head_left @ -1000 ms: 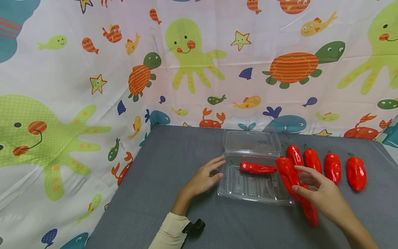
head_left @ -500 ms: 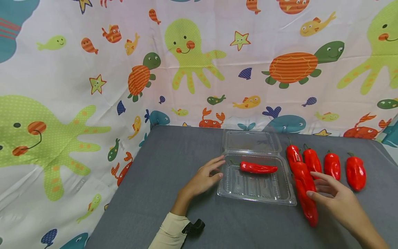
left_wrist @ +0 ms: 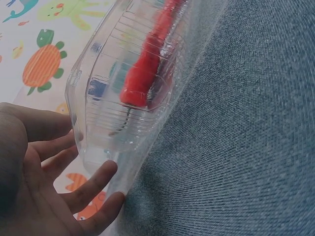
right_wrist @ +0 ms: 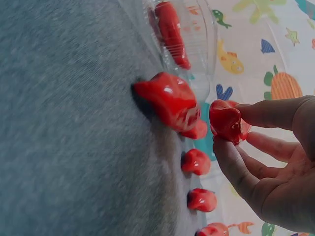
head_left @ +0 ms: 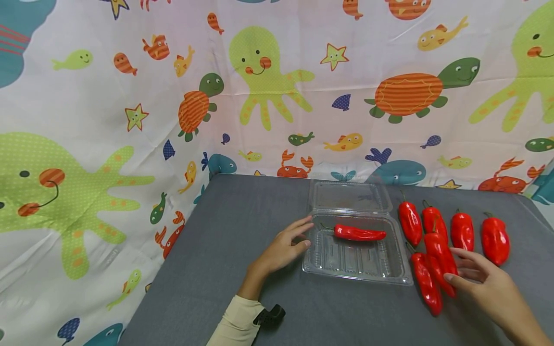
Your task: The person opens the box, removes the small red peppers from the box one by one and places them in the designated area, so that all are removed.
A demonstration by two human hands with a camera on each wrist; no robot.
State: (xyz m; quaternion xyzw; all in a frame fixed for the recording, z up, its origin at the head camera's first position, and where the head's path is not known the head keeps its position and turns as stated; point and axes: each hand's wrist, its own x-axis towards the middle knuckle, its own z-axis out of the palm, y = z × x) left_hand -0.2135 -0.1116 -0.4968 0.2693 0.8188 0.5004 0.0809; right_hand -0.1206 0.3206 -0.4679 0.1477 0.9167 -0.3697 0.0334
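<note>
My right hand point(head_left: 491, 283) pinches a red pepper point(head_left: 441, 254) between thumb and fingers. In the right wrist view this held pepper point(right_wrist: 225, 122) points its tip at the camera, raised over the table. Just left of it in the head view lies another red pepper point(head_left: 426, 283). My left hand point(head_left: 281, 247) has its fingers loosely extended at the left side of a clear plastic clamshell box point(head_left: 342, 269). In the left wrist view the fingertips point(left_wrist: 110, 172) are right at the box wall. One slim red pepper point(head_left: 359, 233) lies sideways inside the box.
Behind the box its clear lid point(head_left: 350, 197) lies folded back. A row of several red peppers point(head_left: 462, 231) stands to the right. Grey cloth point(head_left: 207, 269) covers the table, and a curtain point(head_left: 277, 86) printed with sea animals hangs behind.
My right hand has carried its pepper rightward and a little nearer, from over the box's right edge to beyond the lying pepper. The left hand has stayed in place.
</note>
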